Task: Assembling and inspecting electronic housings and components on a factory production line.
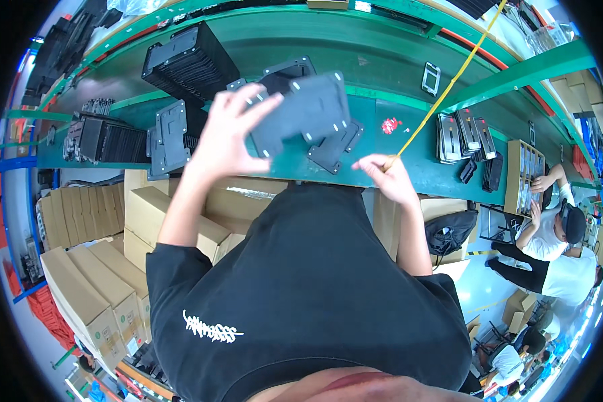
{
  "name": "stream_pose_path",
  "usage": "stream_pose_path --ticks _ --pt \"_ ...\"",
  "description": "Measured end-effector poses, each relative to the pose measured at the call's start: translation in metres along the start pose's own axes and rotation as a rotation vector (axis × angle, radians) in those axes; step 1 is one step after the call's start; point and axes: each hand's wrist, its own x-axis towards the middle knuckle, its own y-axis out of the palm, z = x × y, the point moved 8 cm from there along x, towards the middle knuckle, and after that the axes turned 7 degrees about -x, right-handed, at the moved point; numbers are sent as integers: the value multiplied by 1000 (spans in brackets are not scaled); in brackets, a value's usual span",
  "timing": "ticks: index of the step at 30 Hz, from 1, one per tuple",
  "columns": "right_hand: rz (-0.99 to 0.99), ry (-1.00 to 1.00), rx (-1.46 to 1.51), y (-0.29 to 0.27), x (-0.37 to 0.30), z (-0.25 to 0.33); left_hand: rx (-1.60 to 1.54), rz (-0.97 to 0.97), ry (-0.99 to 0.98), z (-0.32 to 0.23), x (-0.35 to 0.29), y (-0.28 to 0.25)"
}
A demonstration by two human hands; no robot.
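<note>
In my left hand [229,134] is a black flat plate [308,110] with notched edges and pale slots, raised over the bench and slightly blurred. Fingers lie over its left side, the thumb at its lower edge. My right hand [394,179] is closed at the bench's near edge around the lower end of a taut yellow cord [442,97], which slants down from the upper right. Below the raised plate, another black plate [331,151] rests on the green bench top [409,151]. Part of a further black plate [291,67] shows behind it.
Tall stacks of black plates [191,60] stand at the back left, with more black parts [107,137] farther left. Dark devices [459,137] sit to the right. Cardboard boxes [94,281] crowd the lower left. A co-worker [549,234] is at the bench's right end.
</note>
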Motion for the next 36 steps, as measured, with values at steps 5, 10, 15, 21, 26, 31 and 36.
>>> stream_pose_path --ticks 5,10,15,21,26,31,36 --pt "-161 -2 -97 -21 15 3 -144 -53 -164 89 1 -9" --pt "-145 64 -93 -34 15 -6 -206 -2 -172 113 -2 21" --pt "-349 46 97 -63 17 -15 -289 15 -200 120 -1 30" --pt "-481 -25 239 -95 35 -30 -392 56 -231 127 2 38" --pt "-388 195 250 -109 65 -103 -326 27 -355 125 -1 44" --pt "-291 207 -234 -149 127 -228 -289 -12 -405 118 12 41" --pt "-593 193 -755 -232 190 -251 -269 -17 -523 119 5 40"
